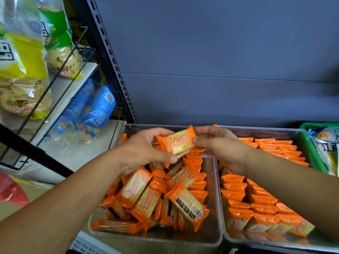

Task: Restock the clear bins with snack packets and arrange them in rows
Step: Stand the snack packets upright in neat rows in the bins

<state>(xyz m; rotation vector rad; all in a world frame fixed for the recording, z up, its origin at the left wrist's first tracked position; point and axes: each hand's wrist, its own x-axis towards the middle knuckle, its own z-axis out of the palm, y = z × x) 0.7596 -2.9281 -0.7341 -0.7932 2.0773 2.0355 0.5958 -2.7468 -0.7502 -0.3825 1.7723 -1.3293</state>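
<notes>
Both hands hold a small stack of orange cracker packets [178,142] above the left clear bin [214,233]. My left hand [145,149] grips the stack's left end, thumb underneath. My right hand [218,145] pinches its right end. Below them, the left bin holds a loose jumble of orange cracker packets [156,197] lying at all angles. The right clear bin [224,233] holds the same packets standing on edge in neat rows [260,208], partly hidden by my right forearm.
A wire rack at the left carries large bags of chips [23,70] and blue snack bags [91,109]. A green basket [315,153] with other packets stands at the far right. The grey shelf back panel [220,70] rises behind the bins.
</notes>
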